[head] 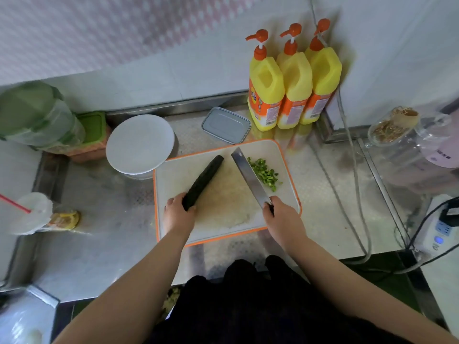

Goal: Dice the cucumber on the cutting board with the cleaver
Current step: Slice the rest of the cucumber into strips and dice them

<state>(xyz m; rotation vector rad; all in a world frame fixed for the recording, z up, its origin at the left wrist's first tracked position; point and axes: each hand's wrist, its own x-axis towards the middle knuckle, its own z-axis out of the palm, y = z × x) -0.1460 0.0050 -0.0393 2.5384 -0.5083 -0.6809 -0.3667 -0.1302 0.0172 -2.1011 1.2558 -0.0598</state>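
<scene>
A whole dark green cucumber point(205, 181) lies slanted on the white cutting board with an orange rim point(173, 224). My left hand point(177, 212) grips its near end. My right hand point(280, 214) holds the cleaver's handle; the cleaver point(249, 178) has its steel blade pointing away across the board, apart from the cucumber. A small heap of diced green pieces point(265, 173) lies on the board just right of the blade.
A white round lid point(140, 142) and a grey lidded box point(226, 125) sit behind the board. Three yellow pump bottles point(293, 88) stand at the back. A plastic cup with a red straw point(32, 212) is left; cables and a power strip point(438, 234) lie right.
</scene>
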